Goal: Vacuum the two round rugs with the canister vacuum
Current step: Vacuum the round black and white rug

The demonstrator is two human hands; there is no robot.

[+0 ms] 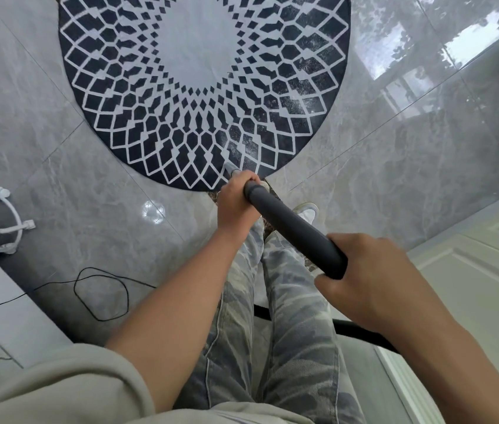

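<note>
Black-and-white rug (199,56) lies on the tiles just ahead of my feet, and the wand (294,231) reaches its near edge. My left hand (236,206) has its fingers curled round the wand low down; my right hand (376,270) wraps the top end. I'd push slow, overlapping strokes from this edge across (nozzle hidden behind my left hand), steering clear of the cord (101,295).

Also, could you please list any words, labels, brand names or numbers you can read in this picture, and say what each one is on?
None: no readable text appears anywhere in this view.
The vacuum tube, gripped by the left hand and the right hand, is plain dark grey with no marking in view.
The round rug carries only a geometric pattern.
</note>
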